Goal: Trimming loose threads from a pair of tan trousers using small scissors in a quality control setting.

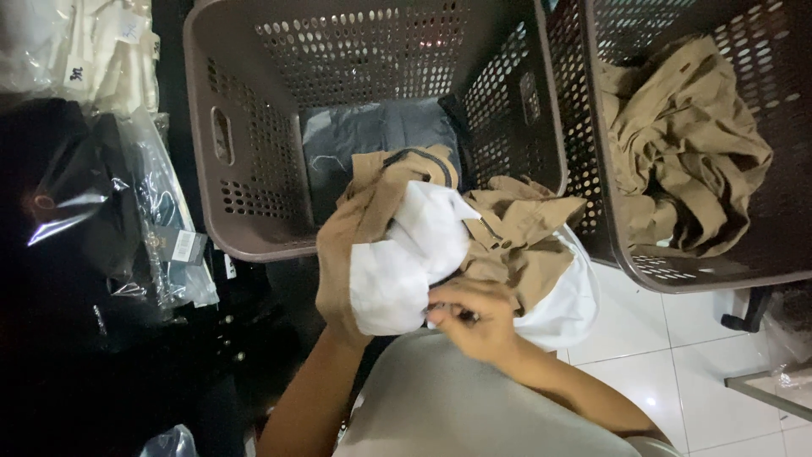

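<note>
My left hand (337, 262) grips the left side of a bundle made of a tan garment (516, 233) with white lining cloth (406, 254). My right hand (475, 317) pinches the lower edge of the white cloth, fingers closed on it. The bundle hangs in front of a grey-brown perforated laundry basket (245, 127), just below its front rim. Dark folded fabric (372, 135) lies on that basket's bottom.
A second perforated basket (592, 169) at the right holds crumpled tan garments (685, 144). Clear-bagged dark garments (93, 203) and pale bagged ones (85, 51) lie at the left. White floor tiles (702, 372) show at the lower right, with a metal edge (774, 393) on them.
</note>
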